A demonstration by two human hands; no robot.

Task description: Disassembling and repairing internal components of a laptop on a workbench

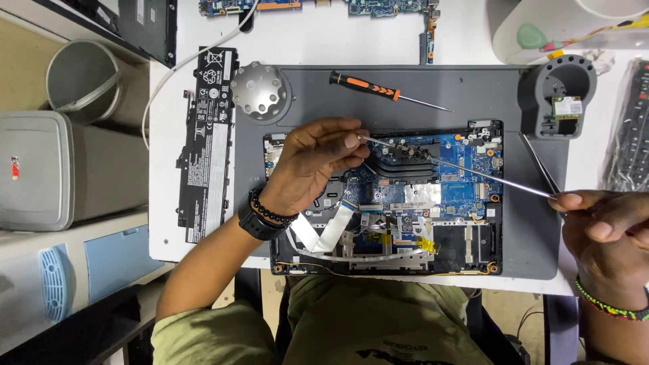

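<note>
While your left hand [314, 165] pinches 1 end of the thin metal rod [466, 172], its long axis runs rightward across the opened laptop [385, 203] to your right hand [605, 233], fingertips closed on the far end.

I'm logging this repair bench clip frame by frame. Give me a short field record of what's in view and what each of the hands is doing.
setting: grey work mat on a white table
main item: opened laptop, circuit board exposed
left hand: over the laptop, pinching the near end of a thin metal rod
right hand: at the mat's right edge, fingertips on the rod's far end
on mat: orange-and-black screwdriver, round metal dish
beside mat: black battery pack, at left
</note>
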